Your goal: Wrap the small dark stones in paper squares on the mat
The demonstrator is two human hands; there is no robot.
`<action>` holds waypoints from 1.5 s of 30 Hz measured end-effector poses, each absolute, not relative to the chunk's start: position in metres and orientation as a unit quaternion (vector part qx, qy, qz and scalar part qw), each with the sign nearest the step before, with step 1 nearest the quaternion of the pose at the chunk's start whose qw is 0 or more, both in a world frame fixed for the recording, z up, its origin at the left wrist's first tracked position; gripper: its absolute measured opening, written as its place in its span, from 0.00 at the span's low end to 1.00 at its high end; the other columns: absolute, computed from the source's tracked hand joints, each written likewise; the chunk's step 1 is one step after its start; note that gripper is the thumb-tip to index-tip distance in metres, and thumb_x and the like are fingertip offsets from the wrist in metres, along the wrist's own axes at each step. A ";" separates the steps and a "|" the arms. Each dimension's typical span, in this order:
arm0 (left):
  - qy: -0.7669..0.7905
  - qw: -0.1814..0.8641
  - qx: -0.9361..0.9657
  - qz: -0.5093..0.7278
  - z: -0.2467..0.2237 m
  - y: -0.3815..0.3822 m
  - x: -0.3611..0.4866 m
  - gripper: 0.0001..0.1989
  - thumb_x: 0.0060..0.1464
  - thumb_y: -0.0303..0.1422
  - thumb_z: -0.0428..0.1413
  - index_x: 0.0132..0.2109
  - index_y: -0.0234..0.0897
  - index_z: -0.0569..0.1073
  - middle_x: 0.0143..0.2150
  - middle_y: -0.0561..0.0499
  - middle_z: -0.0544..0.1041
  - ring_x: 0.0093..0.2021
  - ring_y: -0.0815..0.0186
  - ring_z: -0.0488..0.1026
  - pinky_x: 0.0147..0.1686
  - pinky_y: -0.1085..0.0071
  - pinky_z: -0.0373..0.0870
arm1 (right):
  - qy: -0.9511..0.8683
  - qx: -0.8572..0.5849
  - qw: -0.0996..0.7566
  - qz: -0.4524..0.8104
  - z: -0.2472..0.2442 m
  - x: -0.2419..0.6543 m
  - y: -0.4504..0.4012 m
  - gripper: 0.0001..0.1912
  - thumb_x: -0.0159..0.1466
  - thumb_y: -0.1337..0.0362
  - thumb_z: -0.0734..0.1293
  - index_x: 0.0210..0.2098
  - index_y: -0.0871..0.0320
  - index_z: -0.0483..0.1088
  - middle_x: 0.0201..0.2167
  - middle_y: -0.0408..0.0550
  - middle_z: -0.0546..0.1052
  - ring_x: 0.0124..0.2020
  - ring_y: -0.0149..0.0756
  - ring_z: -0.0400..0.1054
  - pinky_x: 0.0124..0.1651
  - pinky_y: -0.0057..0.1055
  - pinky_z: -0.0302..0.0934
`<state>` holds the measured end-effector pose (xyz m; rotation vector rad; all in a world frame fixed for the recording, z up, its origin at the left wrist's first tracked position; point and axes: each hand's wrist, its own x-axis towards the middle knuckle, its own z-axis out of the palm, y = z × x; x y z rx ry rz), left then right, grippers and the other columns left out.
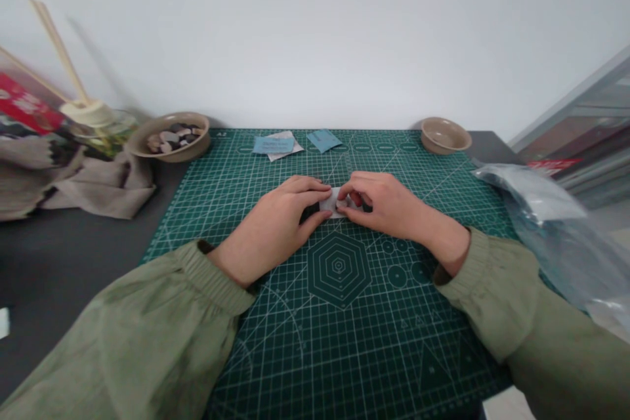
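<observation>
1. Small flat whitish piece (331, 203), roughly rectangular (its material is too blurred to tell), lies near the centre of the head view, between two bare hands, low over or on a green cutting mat (354, 361) printed with white grid lines.
2. Left hand (288, 207): palm down, thumb and fingertips apart, holding the piece's left end at its near and far edges.
3. Right hand (388, 203): thumb and fingertips drawn together in a pinch at the middle of the piece; I cannot tell whether a fold or a separate small item is between them.
4. Both wrists emerge from olive-green fabric sleeves (147, 335) with gathered cuffs.
5. Beyond the hands, at the mat's far edge, a light-blue flat packet (272, 145) overlaps a white sheet; another light-blue packet (323, 140) lies just to its right.
6. Far left stands a round brown bowl (140, 148) containing dark and pale pebble-like pieces (177, 136), beside a crumpled grey-beige cloth (113, 187).
7. Far right: a second round brown bowl (445, 138), with crumpled clear plastic (556, 210) nearer.
</observation>
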<state>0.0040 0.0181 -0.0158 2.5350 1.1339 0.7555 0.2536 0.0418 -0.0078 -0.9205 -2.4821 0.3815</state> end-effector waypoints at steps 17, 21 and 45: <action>0.386 0.118 0.871 0.281 -0.037 0.030 -0.006 0.20 0.72 0.49 0.55 0.59 0.44 0.82 0.64 0.45 0.79 0.63 0.50 0.77 0.67 0.48 0.73 | -0.885 -0.362 0.252 0.152 -0.011 0.247 0.041 0.06 0.70 0.64 0.73 0.44 0.60 0.75 0.37 0.45 0.75 0.37 0.34 0.69 0.43 0.32 0.62; 0.386 0.121 0.874 0.271 -0.032 0.027 -0.005 0.20 0.73 0.47 0.55 0.60 0.43 0.82 0.65 0.44 0.79 0.64 0.50 0.76 0.67 0.49 0.74 | -0.892 -0.340 0.239 0.175 -0.009 0.248 0.039 0.05 0.71 0.65 0.71 0.44 0.60 0.76 0.38 0.45 0.75 0.37 0.33 0.69 0.43 0.31 0.62; 0.409 0.097 0.883 0.209 -0.021 0.013 0.011 0.15 0.73 0.35 0.57 0.59 0.36 0.82 0.63 0.45 0.81 0.67 0.59 0.73 0.70 0.67 0.69 | -0.887 -0.378 0.256 0.076 -0.031 0.262 0.049 0.44 0.66 0.22 0.52 0.36 0.52 0.78 0.25 0.49 0.74 0.23 0.39 0.67 0.28 0.41 0.55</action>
